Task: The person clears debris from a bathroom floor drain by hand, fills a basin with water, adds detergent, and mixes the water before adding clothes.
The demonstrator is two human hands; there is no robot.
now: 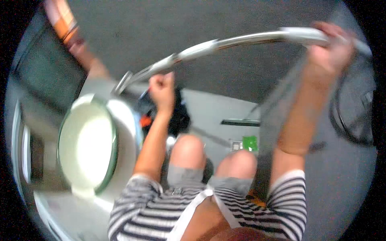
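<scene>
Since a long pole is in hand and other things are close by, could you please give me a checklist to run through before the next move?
1. Right hand closed around the pole: ok, near its right end.
2. Left hand supporting the pole: cannot tell; it is just below it, and blur hides any contact.
3. Pole clear of the green-rimmed basin: cannot tell; its left end shows close to the rim, depth unclear.
4. Bystander away from the pole: probably not ok; what looks like another person's limb shows near that end.
5. Feet clear of the black cable: cannot tell; the feet are hidden.
</scene>
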